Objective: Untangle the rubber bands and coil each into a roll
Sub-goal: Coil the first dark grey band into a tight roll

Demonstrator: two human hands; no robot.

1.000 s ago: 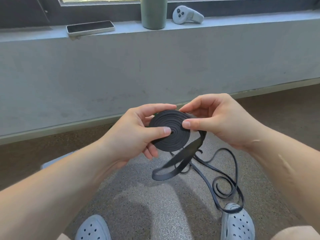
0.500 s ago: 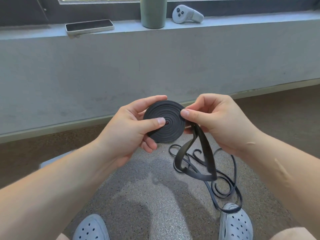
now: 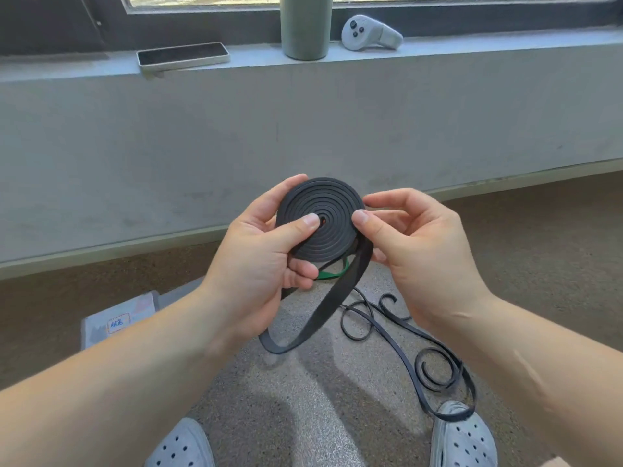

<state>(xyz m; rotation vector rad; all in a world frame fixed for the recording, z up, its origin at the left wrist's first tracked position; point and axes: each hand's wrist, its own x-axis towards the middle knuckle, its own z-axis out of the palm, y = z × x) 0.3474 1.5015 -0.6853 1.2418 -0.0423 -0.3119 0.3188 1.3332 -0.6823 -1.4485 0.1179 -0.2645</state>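
While the black roll is held upright in front of the grey wall, it is gripped by the left hand, whose thumb is pressed on the spiral face beside the centre and whose fingers are curled behind and beneath the roll. The right rim of the roll is pinched by the right hand, with the thumb laid against the outer turns and the forefinger arched over the rim behind them.

From the lower right of the roll, the uncoiled tail is let down in a slack loop that swings below and to the left of the roll. Just under the roll, behind the left fingers, a piece of green band is seen. Further below and to the right of the roll, loose black band is spread in curls on the speckled floor, and its far end is draped over the right of 2 pale perforated shoes.

Above the roll, on the window ledge, a flat phone-like device, a green cylinder and a grey controller are set. Below and to the left of the roll, a labelled packet is partly hidden by the left forearm.
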